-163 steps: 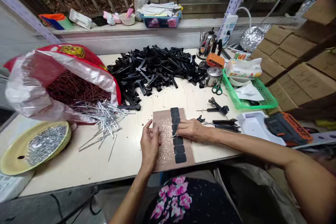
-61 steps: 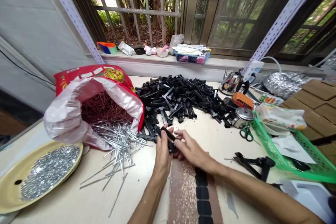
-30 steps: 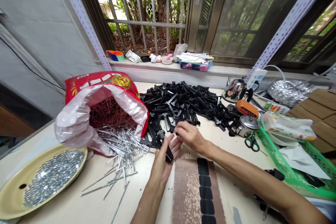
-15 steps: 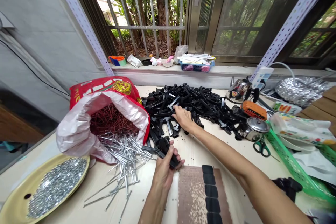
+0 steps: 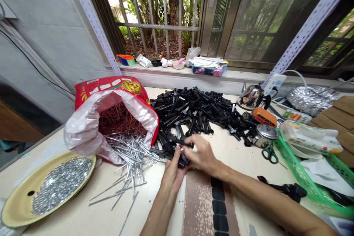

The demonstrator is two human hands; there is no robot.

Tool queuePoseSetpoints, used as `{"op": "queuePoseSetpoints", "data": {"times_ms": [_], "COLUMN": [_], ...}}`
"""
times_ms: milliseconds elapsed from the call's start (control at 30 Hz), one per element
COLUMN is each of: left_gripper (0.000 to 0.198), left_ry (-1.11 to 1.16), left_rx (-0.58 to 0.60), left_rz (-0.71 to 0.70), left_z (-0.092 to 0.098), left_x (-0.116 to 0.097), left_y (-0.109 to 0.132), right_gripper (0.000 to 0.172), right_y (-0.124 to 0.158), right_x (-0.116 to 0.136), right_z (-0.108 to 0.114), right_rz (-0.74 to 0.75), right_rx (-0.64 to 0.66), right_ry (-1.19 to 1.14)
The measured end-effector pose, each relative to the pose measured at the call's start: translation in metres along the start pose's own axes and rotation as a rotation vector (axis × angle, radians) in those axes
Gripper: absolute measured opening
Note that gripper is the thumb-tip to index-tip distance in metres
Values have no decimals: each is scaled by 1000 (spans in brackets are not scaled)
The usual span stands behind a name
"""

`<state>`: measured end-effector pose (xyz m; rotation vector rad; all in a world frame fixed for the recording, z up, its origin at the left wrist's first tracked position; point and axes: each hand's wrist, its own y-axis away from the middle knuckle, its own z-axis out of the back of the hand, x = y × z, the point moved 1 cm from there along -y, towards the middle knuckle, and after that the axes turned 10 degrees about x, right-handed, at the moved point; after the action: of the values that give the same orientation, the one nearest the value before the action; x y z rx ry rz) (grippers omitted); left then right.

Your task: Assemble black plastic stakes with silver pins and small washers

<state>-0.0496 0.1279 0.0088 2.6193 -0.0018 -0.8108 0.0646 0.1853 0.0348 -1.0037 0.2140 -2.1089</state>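
My left hand [image 5: 173,171] is closed around a small bundle of black plastic pieces [image 5: 181,156] just in front of the big pile of black plastic pieces [image 5: 199,112]. My right hand [image 5: 201,155] meets it from the right, fingers pinched on another black piece [image 5: 184,142] held against the bundle. Below both hands lies a brown board [image 5: 197,206] with a column of black pads [image 5: 219,206]. Long silver nails [image 5: 129,155] spill from a red and white bag [image 5: 110,114] to the left of my hands.
A yellow plate [image 5: 16,212] of small silver bits sits at the near left. A kettle [image 5: 250,96], an orange device [image 5: 264,117], a metal pot [image 5: 262,135], scissors [image 5: 269,153] and a green basket [image 5: 309,180] stand on the right. The windowsill holds small items.
My right hand reached into the black pile half a second ago and has come back with a piece to my left hand. The left hand has kept its bundle.
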Motion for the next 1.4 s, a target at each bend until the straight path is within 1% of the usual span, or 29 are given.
{"op": "queuePoseSetpoints", "data": {"times_ms": [67, 100, 133, 167, 233, 300, 367, 467, 567, 667, 733, 800, 867, 900, 1000, 1033, 1067, 1133, 1200, 1267, 1333, 1400], "left_gripper": [22, 22, 24, 27, 33, 39, 42, 40, 35, 34, 34, 34, 37, 40, 43, 42, 40, 37, 38, 40, 40, 40], "left_ry": [40, 35, 13, -20, -96, -170, -238, -341, -464, -541, -535, -486, -401, -352, -245, -246, -267, -302, -322, -334, -353, -361], "left_rx": [-61, -87, -101, -102, -80, -82, -93, -111, -124, -115, -124, -107, -42, 8, 130, 135, 123, 49, -4, -111, -225, -303], "left_rz": [-49, -67, -82, -105, -155, -203, -272, -382, -436, -468, -478, -458, -406, -368, -269, -270, -303, -387, -456, -561, -628, -630], "left_z": [1, 2, 3, 4, 6, 6, 6, 7, 8, 9, 10, 8, 3, -1, -6, -5, -1, 13, 33, 55, 74, 89], "left_x": [-4, -6, -9, -11, -13, -12, -10, -7, -6, -7, -8, -10, -12, -13, -21, -26, -34, -52, -73, -90, -99, -98], "left_y": [-1, -2, -2, -3, -4, -4, -3, -3, -2, -2, -1, 3, 10, 16, 38, 47, 57, 78, 102, 127, 150, 168], "right_gripper": [11, 14, 16, 19, 29, 35, 35, 32, 26, 23, 23, 24, 22, 20, 16, 18, 21, 26, 25, 19, 20, 21], "right_y": [10, 8, 2, -8, -32, -55, -72, -85, -90, -86, -77, -63, -44, -33, -6, 1, 7, 13, 16, 17, 19, 21], "right_x": [4, 2, -4, -12, -29, -42, -47, -48, -47, -40, -31, -18, -2, 8, 39, 49, 57, 68, 74, 80, 88, 100], "right_z": [-5, -5, -4, -3, -4, -13, -27, -44, -45, -34, -23, -12, -2, 1, 9, 10, 10, 5, -7, -29, -58, -89], "right_rz": [145, 160, 122, 40, -174, -339, -430, -497, -533, -559, -587, -611, -551, -482, -201, -125, -70, -8, 31, 116, 251, 407], "right_rx": [195, 281, 341, 359, 312, 290, 331, 374, 403, 415, 410, 390, 365, 348, 295, 307, 331, 376, 354, 352, 459, 591], "right_ry": [-43, -75, -96, -86, 46, 271, 442, 524, 508, 504, 508, 484, 367, 284, 51, -26, -111, -248, -240, -112, 68, 269]}}
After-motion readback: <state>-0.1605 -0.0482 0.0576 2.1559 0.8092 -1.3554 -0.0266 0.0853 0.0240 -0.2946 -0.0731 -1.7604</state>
